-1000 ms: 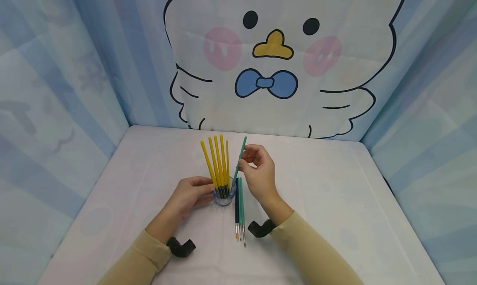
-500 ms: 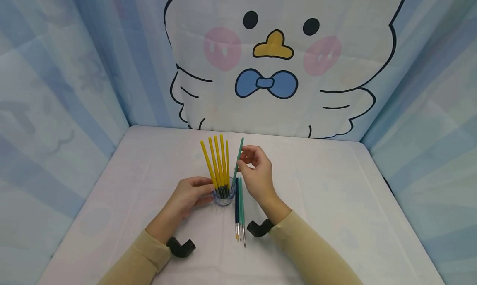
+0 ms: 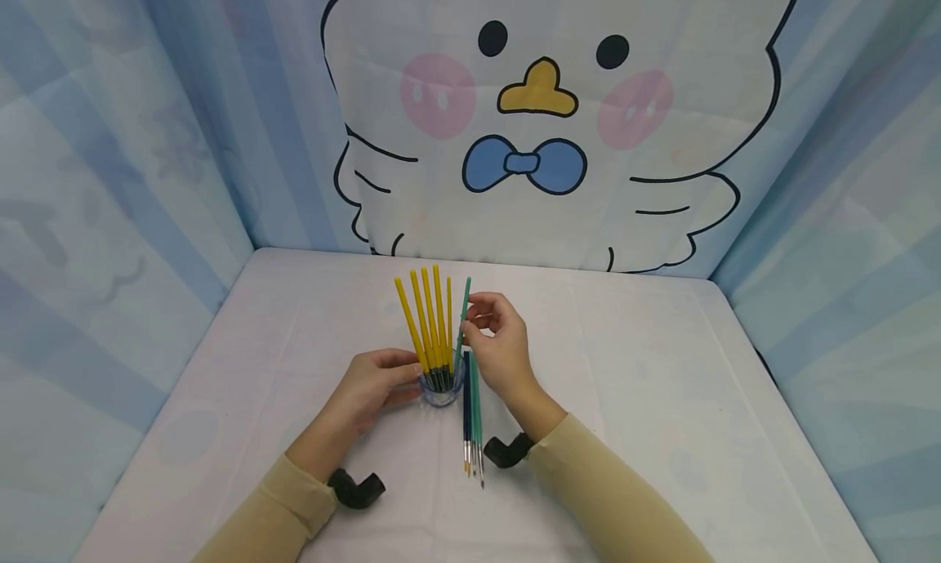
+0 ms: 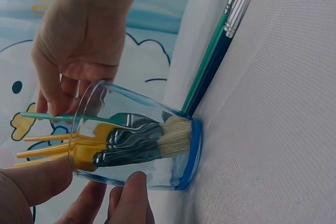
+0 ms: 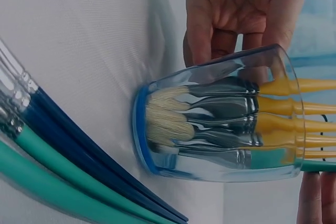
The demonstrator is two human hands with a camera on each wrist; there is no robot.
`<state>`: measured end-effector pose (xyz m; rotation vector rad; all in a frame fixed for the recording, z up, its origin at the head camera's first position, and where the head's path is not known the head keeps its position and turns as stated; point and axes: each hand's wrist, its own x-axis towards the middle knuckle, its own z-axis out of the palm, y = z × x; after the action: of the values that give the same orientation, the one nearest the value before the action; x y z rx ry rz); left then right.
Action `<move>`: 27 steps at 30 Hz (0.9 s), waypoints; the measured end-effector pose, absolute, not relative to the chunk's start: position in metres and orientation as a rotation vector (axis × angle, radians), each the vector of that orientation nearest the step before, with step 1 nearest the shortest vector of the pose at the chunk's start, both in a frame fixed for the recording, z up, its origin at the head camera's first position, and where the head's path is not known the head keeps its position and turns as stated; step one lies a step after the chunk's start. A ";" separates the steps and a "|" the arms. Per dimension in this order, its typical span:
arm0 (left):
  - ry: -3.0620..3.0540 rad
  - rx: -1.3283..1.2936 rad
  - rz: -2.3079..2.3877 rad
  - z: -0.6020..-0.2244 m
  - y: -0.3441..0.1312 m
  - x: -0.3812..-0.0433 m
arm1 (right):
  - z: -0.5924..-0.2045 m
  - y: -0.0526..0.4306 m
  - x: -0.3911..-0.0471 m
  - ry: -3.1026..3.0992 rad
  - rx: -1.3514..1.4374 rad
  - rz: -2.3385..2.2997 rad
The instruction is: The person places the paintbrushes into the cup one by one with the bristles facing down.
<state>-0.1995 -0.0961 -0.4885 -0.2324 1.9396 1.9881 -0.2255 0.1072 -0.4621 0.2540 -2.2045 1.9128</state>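
A clear cup with a blue base (image 3: 439, 399) stands upright on the table. Yellow-handled paintbrushes (image 3: 437, 318) lean in it, pale bristles down, as the right wrist view shows. My left hand (image 3: 376, 382) holds the cup from its left side, thumb near the rim (image 4: 58, 177) and fingers lower on the wall. With thumb and fingers, my right hand (image 3: 502, 346) pinches a green paintbrush (image 3: 466, 297) by its upper handle. The lower end of that brush is inside the cup, at the right of the yellow ones; its tip shows through the plastic (image 5: 215, 158).
Loose paintbrushes lie just right of the cup, bristles toward me: dark blue ones (image 3: 466, 399) and green ones (image 3: 476, 404). A pale cloth (image 3: 632, 383) covers the table. Patterned curtains rise at the sides, and a cartoon backdrop (image 3: 529, 220) hangs behind.
My right hand has moved left and slightly down with the green paintbrush, which now stands more upright and closer to the yellow brushes. The left hand and cup have stayed put.
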 end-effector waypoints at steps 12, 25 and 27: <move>1.941 -0.219 2.002 -0.490 -0.095 -0.201 | -0.469 0.103 -0.230 -2.243 0.246 1.916; 1.933 -0.230 2.002 -0.491 -0.096 -0.201 | -0.472 0.102 -0.230 -2.285 0.231 1.936; 1.931 -0.225 2.003 -0.491 -0.097 -0.201 | -0.473 0.102 -0.230 -2.285 0.224 1.943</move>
<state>-0.2008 -0.0968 -0.4909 -0.2251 1.9315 2.0035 -0.2296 0.1020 -0.4726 0.2235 -2.2847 1.9428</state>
